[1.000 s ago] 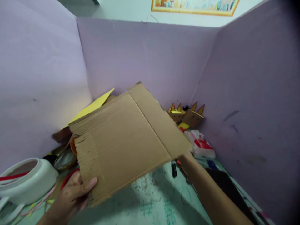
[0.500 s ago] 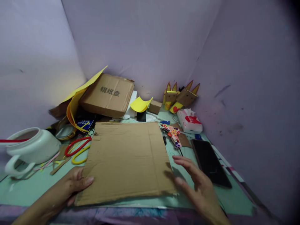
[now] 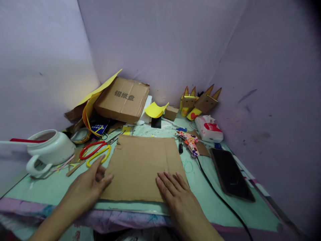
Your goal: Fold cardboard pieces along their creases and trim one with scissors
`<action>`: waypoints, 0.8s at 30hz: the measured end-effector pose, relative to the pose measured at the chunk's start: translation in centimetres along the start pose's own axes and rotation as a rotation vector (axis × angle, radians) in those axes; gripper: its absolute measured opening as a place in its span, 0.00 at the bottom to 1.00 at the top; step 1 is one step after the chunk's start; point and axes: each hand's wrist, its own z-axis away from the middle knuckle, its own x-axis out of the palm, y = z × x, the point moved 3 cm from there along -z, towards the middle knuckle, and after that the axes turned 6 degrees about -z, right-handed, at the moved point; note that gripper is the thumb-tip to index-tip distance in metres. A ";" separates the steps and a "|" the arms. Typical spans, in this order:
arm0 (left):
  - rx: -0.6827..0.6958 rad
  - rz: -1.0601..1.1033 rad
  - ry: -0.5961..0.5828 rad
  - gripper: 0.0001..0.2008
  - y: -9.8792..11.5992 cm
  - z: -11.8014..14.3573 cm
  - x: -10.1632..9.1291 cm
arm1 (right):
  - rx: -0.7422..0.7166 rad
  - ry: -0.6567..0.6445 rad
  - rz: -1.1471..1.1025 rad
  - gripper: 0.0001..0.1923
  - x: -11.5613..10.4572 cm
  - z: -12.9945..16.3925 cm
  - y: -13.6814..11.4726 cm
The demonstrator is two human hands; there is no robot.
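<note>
Craft desk — purple partition walls (image 3: pixel 163 43), scissors (image 3: pixel 96 151), cardboard scraps (image 3: pixel 144 164), paper models (image 3: pixel 199 100)

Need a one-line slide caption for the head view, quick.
Both hands, left hand and right hand, rest flat on a cardboard sheet beside scissors.

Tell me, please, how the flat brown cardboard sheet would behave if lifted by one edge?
The flat brown cardboard sheet looks thin, so probably light. Its vertical crease suggests it may fold there. Lying flat on the green mat, it should slide easily.
</note>
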 end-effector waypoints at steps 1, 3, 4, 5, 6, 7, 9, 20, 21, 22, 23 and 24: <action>0.231 -0.297 0.092 0.27 0.8 0.8 0.2 | -0.009 -0.006 0.010 0.34 0.2 0.0 0.0; 0.728 -0.671 0.088 0.28 2.3 3.0 2.2 | -0.020 -0.009 0.012 0.34 0.4 0.0 0.1; 0.891 -0.746 0.015 0.23 2.7 4.0 3.6 | -0.017 0.000 0.010 0.34 0.3 0.0 0.1; 0.974 -0.785 0.035 0.20 3.0 4.7 4.7 | -0.016 0.014 0.006 0.33 0.3 0.0 0.1; 1.033 -0.812 0.058 0.18 3.3 5.2 5.8 | -0.017 0.032 0.000 0.31 0.1 0.0 0.1; 1.004 -0.871 -0.007 0.18 3.3 5.3 6.9 | -0.018 0.052 -0.007 0.30 0.0 0.0 0.1; 0.986 -0.924 -0.032 0.19 3.5 5.3 8.4 | -0.006 0.100 -0.038 0.26 -0.4 -0.1 0.0; 1.072 -0.786 0.080 0.15 3.7 4.7 9.9 | 0.032 0.253 -0.099 0.22 -0.1 0.5 -0.4; 1.036 -0.801 0.043 0.14 4.0 4.3 9.8 | 0.017 0.256 -0.098 0.23 -0.2 0.5 -0.3; 1.017 -0.823 -0.007 0.13 4.1 4.1 9.7 | 0.001 0.250 -0.100 0.23 -0.3 0.5 -0.2; 1.019 -0.847 -0.056 0.14 4.2 3.9 9.6 | -0.011 0.240 -0.106 0.23 -0.4 0.5 -0.2; 1.032 -0.874 -0.099 0.16 4.2 3.9 9.7 | -0.016 0.233 -0.109 0.23 -0.5 0.4 -0.1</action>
